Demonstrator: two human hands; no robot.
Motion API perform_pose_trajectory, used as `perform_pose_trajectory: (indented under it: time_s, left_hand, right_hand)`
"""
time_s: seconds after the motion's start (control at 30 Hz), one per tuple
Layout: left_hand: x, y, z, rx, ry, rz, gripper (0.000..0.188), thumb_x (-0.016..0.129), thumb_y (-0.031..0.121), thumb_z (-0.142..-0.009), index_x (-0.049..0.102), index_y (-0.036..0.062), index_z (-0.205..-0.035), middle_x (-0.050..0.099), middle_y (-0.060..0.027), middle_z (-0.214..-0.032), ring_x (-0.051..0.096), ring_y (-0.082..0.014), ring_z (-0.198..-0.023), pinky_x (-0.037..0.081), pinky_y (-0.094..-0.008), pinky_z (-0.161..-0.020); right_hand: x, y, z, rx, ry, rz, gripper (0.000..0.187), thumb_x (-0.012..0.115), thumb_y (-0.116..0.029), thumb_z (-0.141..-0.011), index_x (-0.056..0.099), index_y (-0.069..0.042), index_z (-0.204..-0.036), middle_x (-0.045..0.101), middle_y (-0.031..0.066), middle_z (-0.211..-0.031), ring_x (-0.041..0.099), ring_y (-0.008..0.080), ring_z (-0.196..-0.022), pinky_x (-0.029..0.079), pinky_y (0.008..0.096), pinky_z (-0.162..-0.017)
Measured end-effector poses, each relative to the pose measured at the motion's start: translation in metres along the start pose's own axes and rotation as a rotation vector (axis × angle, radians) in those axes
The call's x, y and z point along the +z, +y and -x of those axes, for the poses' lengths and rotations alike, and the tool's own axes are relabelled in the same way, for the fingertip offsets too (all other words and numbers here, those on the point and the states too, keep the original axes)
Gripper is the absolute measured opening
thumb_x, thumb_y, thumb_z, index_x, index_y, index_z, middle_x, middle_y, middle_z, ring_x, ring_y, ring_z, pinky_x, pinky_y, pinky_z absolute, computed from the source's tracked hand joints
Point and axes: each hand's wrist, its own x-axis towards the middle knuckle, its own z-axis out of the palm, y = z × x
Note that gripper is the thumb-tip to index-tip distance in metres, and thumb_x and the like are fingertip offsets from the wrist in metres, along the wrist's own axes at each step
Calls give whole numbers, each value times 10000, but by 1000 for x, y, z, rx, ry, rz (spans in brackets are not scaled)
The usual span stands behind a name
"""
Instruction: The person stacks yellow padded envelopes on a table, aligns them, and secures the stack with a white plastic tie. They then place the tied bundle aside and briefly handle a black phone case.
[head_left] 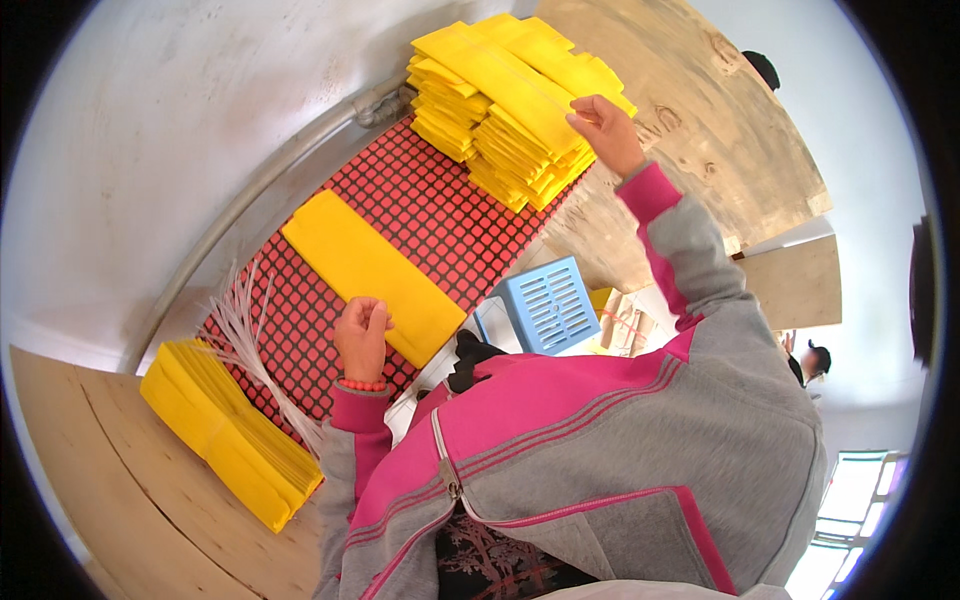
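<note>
A flat, folded yellow fabric piece (375, 275) lies slantwise on the red-and-black checked table cover (400, 175). My left hand (360, 340), with a red bead bracelet at the wrist, is at its near left edge, fingers curled in and thumb on top. What those fingers hold, if anything, is hidden. Farther off to the right, my right hand (608, 130) is raised at the right side of a tall pile of yellow folded pieces (510, 100). Its thumb and forefinger are pinched together; anything between them is too small to name.
Thin whitish strips (250, 335) lie loose at the table's left end. Beside them a row of yellow folded pieces (235, 435) rests by a wooden board (130, 470). A pipe (240, 195) runs along the wall. A blue slotted plastic basket (553, 305) stands below the table's right edge.
</note>
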Motion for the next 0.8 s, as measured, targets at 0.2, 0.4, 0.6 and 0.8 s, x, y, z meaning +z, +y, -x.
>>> perform_pose_trajectory:
  time_s: [0.2, 0.4, 0.6, 0.8]
  left_hand:
    - [72, 82, -83, -7, -246, 139, 167, 582, 157, -922, 605, -7, -947, 660, -64, -854, 632, -120, -713, 498, -226, -650]
    - [164, 119, -179, -13, -277, 185, 167, 606, 151, -880, 619, -2, -943, 648, -36, -831, 625, -109, -691, 476, -207, -616]
    - [201, 125, -228, -27, -285, 65, 235, 608, 222, -889, 605, 27, -1021, 685, -56, -912, 581, -89, -674, 451, -200, -595]
    - [220, 127, -236, -103, -253, 182, 262, 621, 227, -878, 610, 19, -1037, 672, -58, -881, 562, -86, -617, 438, -194, -549]
  right_hand:
    - [1, 85, -75, 41, -165, 68, 255, 666, -253, -824, 650, -36, -956, 683, 110, -921, 665, 242, -863, 520, 346, -752]
    - [31, 102, -117, -6, -261, 185, 282, 638, -290, -821, 622, -46, -962, 668, 137, -910, 639, 304, -870, 502, 387, -751]
    - [40, 105, -140, 30, -359, 226, 355, 665, -333, -792, 623, -39, -987, 657, 164, -976, 622, 325, -924, 489, 399, -783]
    - [58, 110, -166, 150, -403, 130, 469, 700, -420, -777, 638, -19, -1011, 676, 125, -955, 642, 258, -820, 499, 368, -697]
